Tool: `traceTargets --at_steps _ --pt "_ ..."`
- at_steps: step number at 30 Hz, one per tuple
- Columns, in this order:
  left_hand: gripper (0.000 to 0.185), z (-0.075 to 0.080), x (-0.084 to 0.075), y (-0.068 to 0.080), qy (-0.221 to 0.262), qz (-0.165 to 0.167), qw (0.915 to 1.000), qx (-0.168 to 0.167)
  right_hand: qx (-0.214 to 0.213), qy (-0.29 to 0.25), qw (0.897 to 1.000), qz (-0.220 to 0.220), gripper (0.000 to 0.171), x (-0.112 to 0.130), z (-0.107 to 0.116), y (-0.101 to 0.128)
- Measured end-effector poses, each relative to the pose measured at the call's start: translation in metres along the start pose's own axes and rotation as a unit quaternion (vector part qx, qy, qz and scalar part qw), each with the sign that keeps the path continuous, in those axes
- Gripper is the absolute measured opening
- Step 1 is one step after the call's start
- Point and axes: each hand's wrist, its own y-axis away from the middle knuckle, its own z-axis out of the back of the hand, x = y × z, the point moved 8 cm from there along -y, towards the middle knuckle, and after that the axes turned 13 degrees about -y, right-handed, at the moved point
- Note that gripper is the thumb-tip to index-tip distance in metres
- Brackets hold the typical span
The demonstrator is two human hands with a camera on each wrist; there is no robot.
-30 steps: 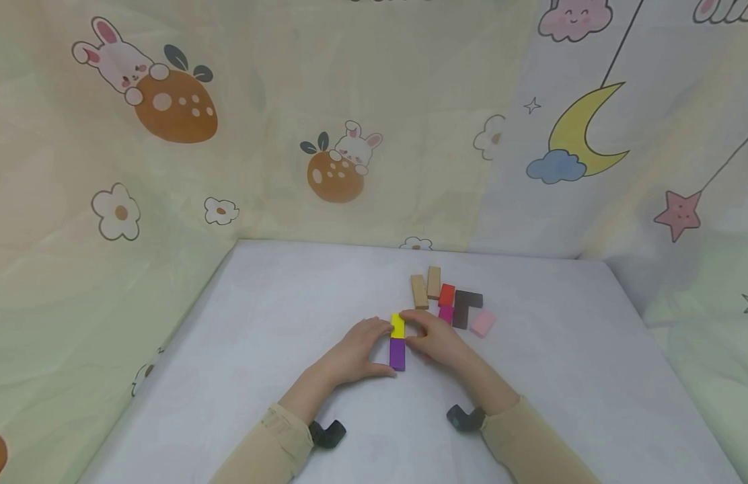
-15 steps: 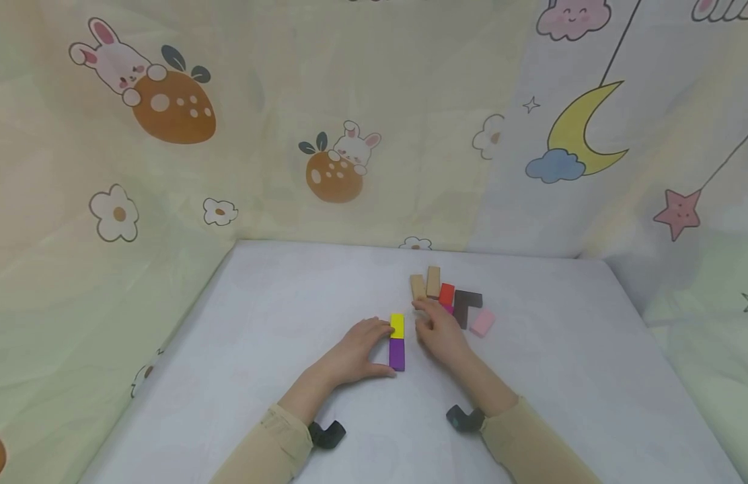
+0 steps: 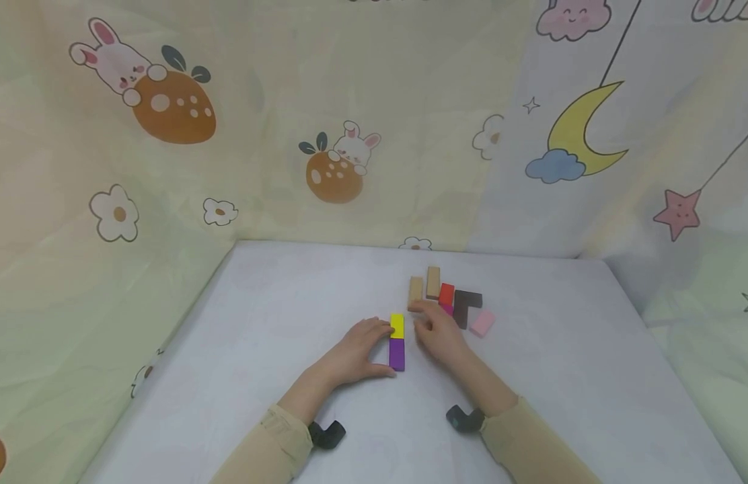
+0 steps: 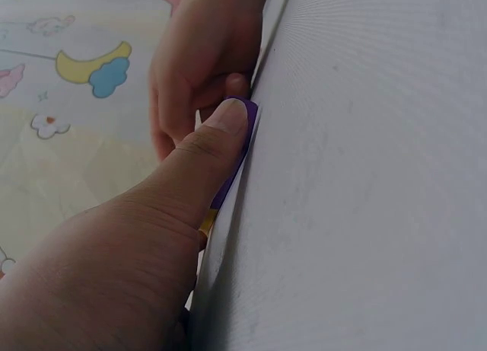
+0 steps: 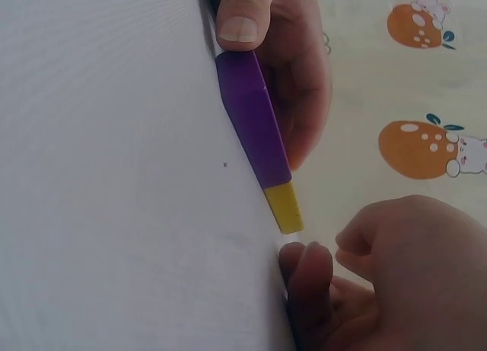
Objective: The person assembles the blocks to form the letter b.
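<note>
A yellow block (image 3: 397, 325) and a purple block (image 3: 397, 355) lie end to end on the table. My left hand (image 3: 357, 351) holds this pair from the left, thumb at the purple block's near end and fingertips against the yellow block's side. In the right wrist view, that thumb presses the end of the purple block (image 5: 255, 119). To the right, my right hand (image 3: 439, 333) has its index fingertip on the near end of a plain wooden block (image 3: 416, 290). Its thumb is apart from that block, and the other fingers are mostly hidden.
Beside the right hand lie another plain wooden block (image 3: 433, 281), a red block (image 3: 446, 294), a partly covered magenta block (image 3: 449, 309), dark brown blocks (image 3: 461, 316) and a pink block (image 3: 483, 323). A printed cloth (image 3: 410, 101) hangs behind the white table (image 3: 259, 289).
My right hand has left the yellow block and reached up to the plain wooden block, which has turned straighter and slid slightly nearer. The left hand has stayed in place.
</note>
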Motion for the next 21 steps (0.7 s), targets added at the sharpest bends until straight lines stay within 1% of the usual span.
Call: traceTargets --at_steps 2,4,8,11,17,21 --pt "0.087 0.000 0.001 0.000 0.001 0.001 1.0000 -0.001 -0.014 -0.012 1.000 -0.002 0.042 -0.001 0.003 0.000" --pt "0.087 -0.001 0.001 0.000 0.004 0.001 1.0000 -0.002 -0.029 -0.011 1.000 -0.002 0.044 -0.002 0.007 -0.002" --pt "0.088 -0.002 0.002 -0.002 0.001 0.004 1.0000 0.000 -0.036 0.008 0.999 -0.001 0.048 -0.003 0.011 -0.005" --pt "0.088 -0.004 0.002 -0.003 -0.001 0.007 1.0000 0.004 -0.019 0.017 1.000 -0.005 0.048 -0.003 0.010 -0.007" --pt "0.088 -0.006 0.002 -0.003 -0.005 0.009 0.9998 0.014 0.009 0.050 0.999 -0.017 0.043 0.000 0.004 -0.009" --pt "0.088 -0.005 0.003 -0.003 -0.007 0.011 0.9998 0.013 0.027 0.058 0.998 -0.009 0.042 0.007 0.000 -0.010"
